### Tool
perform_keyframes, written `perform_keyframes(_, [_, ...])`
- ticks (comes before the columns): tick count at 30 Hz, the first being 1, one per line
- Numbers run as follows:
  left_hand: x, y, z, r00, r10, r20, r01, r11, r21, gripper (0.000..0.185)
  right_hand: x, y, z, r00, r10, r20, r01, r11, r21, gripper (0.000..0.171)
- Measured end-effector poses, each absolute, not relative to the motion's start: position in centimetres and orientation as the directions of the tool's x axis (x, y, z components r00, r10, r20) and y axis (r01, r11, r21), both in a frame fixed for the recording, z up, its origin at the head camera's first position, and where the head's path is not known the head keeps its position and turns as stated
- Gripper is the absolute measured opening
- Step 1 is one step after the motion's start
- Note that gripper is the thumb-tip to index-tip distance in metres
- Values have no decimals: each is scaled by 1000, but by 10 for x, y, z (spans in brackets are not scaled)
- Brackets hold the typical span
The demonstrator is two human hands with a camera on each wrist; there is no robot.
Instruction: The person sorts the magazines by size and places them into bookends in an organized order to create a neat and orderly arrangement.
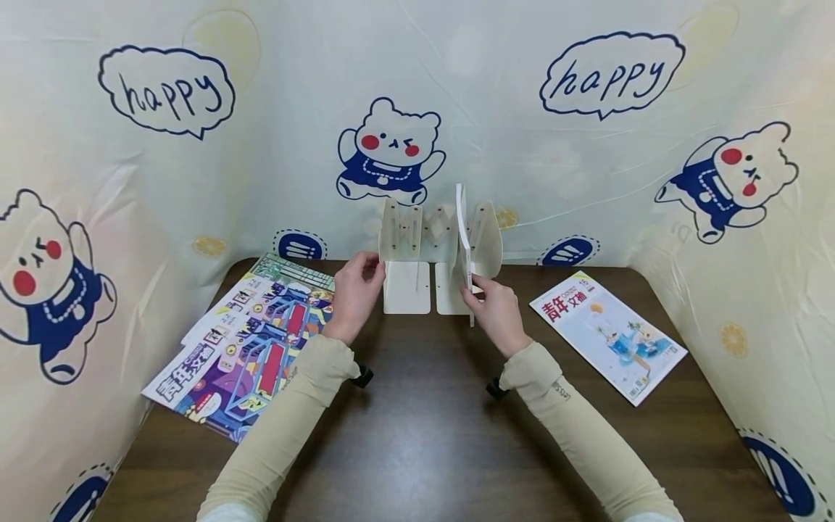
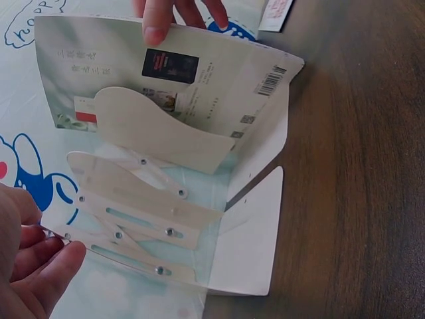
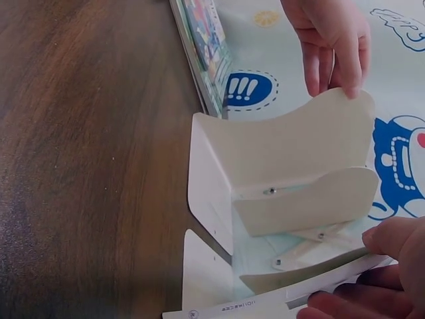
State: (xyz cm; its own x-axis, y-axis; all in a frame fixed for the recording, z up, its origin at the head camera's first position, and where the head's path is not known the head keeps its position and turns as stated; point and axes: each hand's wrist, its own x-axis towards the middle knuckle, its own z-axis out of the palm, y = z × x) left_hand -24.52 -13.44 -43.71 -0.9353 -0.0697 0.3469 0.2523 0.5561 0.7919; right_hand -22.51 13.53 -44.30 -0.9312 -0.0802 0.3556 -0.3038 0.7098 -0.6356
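A cream expandable book stand (image 1: 407, 288) with riveted cross links stands at the back of the table. My left hand (image 1: 355, 293) pinches the edge of its left end plate (image 3: 292, 143) between thumb and fingers. An upright magazine (image 1: 464, 232) stands among the right-hand plates, its back cover with barcode facing left in the left wrist view. My right hand (image 1: 497, 313) grips this magazine by its near edge, thumb on one side and fingers on the other. One inner plate (image 2: 159, 126) overlaps the lower part of its cover.
Several magazines (image 1: 244, 355) lie overlapped on the left of the brown table (image 1: 411, 435). Another magazine (image 1: 609, 337) lies flat at the right. A printed cloth (image 1: 496, 87) hangs close behind the stand and along both sides.
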Motion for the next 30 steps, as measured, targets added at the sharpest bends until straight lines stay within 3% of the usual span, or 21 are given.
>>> perform_keyframes(30, [-244,-134,-437,-932,-71,354,256,562,786,28,-233,137,-449,-954,-77,289,-256,707,-659,37])
